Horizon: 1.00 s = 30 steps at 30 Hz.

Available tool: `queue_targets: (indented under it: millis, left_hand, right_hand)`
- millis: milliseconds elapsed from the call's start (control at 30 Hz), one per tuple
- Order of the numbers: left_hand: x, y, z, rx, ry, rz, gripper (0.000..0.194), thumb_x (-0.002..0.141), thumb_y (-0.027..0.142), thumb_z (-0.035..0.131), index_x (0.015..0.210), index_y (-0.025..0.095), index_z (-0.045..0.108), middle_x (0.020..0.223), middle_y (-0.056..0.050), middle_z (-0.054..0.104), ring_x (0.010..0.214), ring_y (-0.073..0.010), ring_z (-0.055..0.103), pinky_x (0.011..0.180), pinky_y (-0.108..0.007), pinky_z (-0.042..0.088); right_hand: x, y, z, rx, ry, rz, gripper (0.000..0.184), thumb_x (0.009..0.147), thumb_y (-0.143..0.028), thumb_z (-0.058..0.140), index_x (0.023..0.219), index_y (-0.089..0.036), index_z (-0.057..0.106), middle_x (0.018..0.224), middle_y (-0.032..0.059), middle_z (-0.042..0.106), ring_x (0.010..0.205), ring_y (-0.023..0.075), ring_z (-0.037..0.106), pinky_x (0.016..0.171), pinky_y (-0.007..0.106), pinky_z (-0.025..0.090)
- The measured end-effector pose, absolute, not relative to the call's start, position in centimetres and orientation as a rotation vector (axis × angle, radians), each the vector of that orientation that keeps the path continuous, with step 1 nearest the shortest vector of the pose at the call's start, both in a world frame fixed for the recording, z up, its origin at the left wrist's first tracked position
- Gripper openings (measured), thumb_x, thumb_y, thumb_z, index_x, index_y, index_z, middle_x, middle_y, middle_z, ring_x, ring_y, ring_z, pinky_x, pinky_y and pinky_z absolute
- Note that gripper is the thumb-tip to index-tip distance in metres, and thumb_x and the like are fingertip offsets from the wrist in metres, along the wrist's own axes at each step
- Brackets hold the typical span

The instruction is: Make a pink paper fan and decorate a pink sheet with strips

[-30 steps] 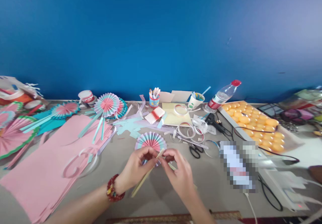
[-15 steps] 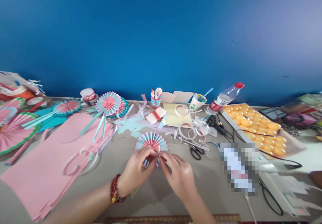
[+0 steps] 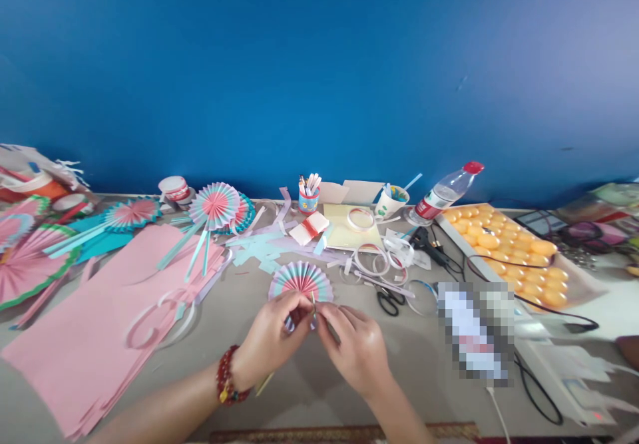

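Observation:
A pleated paper fan (image 3: 300,281) in pink, mint and lilac spreads out just beyond my fingertips. My left hand (image 3: 272,337), with a red bead bracelet on the wrist, is closed on the fan's lower part. Facing it, my right hand (image 3: 355,347) pinches a thin yellowish strip (image 3: 313,301) at the fan's gathered middle. Both sets of fingertips meet there and hide most of the strip. A pale yellow stick end (image 3: 264,383) pokes out below my left wrist; what it joins is hidden.
Pink paper sheets (image 3: 110,311) and finished fans (image 3: 215,206) lie to the left. Scissors (image 3: 389,299), tape rolls (image 3: 370,259) and a glue gun (image 3: 428,244) lie right of the fan. Behind stand a pen cup (image 3: 309,199) and a bottle (image 3: 442,198).
Hardly anything differs. The yellowish strip between my fingertips stands slightly further left and more upright, and my right hand has shifted a touch.

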<state>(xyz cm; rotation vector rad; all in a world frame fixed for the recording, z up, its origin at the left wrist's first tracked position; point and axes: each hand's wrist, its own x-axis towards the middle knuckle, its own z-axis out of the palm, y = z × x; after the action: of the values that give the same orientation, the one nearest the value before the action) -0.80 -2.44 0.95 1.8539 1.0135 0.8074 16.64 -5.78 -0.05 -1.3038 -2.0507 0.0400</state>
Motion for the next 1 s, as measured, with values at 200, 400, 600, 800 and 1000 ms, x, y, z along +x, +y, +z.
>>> queue_targets:
  millis: [200,400,600,800,1000]
  left_hand:
    - [-0.85,-2.42,0.75,1.881,1.025,0.801,0.007,0.086,0.013,0.053,0.085,0.019,0.057,0.079,0.000,0.061,0.072,-0.0133,0.058,0.069,-0.022,0.045]
    - [-1.02,-2.48,0.51,1.929,1.011,0.802,0.008,0.087,0.013,0.051,0.088,0.019,0.056,0.082,-0.001,0.061,0.073,-0.0140,0.059,0.070,-0.023,0.046]
    - [-1.11,-2.76,0.25,2.007,1.003,0.803,0.011,0.088,0.012,0.049,0.090,0.020,0.056,0.083,-0.003,0.062,0.074,-0.0153,0.059,0.071,-0.025,0.046]
    - [-1.11,-2.77,0.31,2.169,1.003,0.814,0.015,0.090,0.011,0.047,0.095,0.020,0.056,0.086,-0.004,0.063,0.079,-0.0175,0.059,0.074,-0.027,0.046]
    - [-1.20,-3.01,0.68,2.249,0.947,0.886,0.013,0.089,0.010,0.046,0.092,0.020,0.054,0.086,-0.005,0.061,0.079,-0.0178,0.056,0.071,-0.027,0.043]
  right_hand:
    - [16.63,-5.75,-0.09,-1.321,-2.062,0.035,0.012,0.093,-0.014,0.049,0.094,-0.019,0.060,0.076,0.0033,0.071,0.065,0.0167,0.066,0.064,0.027,0.044]
    - [16.84,-5.63,-0.16,-1.304,-2.021,0.103,0.012,0.093,-0.014,0.050,0.095,-0.020,0.061,0.078,0.0037,0.073,0.068,0.0168,0.068,0.065,0.026,0.046]
    - [16.85,-5.76,0.24,-1.310,-1.977,0.183,0.012,0.091,-0.014,0.052,0.094,-0.020,0.061,0.079,0.0032,0.073,0.067,0.0167,0.068,0.064,0.025,0.047]
    - [16.72,-5.89,0.35,-1.312,-1.900,0.277,0.012,0.090,-0.016,0.051,0.093,-0.021,0.062,0.078,0.0031,0.073,0.064,0.0165,0.067,0.061,0.025,0.047]
    - [16.73,-5.73,0.45,-1.334,-1.643,0.734,0.009,0.092,-0.027,0.056,0.096,-0.022,0.061,0.083,0.0025,0.071,0.071,0.0154,0.068,0.067,0.024,0.053]
